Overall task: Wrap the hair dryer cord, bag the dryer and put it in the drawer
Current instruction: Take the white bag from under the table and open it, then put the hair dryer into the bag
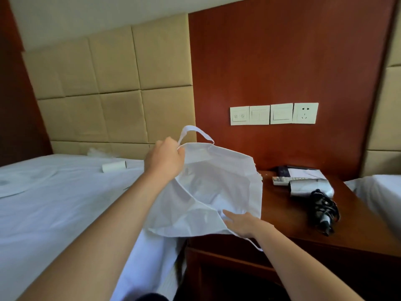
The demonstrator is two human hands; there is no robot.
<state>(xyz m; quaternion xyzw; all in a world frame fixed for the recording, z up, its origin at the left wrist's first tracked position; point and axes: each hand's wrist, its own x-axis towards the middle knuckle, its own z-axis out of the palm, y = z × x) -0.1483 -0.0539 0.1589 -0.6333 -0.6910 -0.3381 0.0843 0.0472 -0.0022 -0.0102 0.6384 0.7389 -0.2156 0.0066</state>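
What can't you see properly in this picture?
Head view:
- Drawer: cannot be made out. The nightstand front is dark and partly behind the white bag and the arm.
- Right hand thumb: hidden by the bag, so its grip is unclear.
- Remote: one end is behind the hair dryer, and its buttons are too small.
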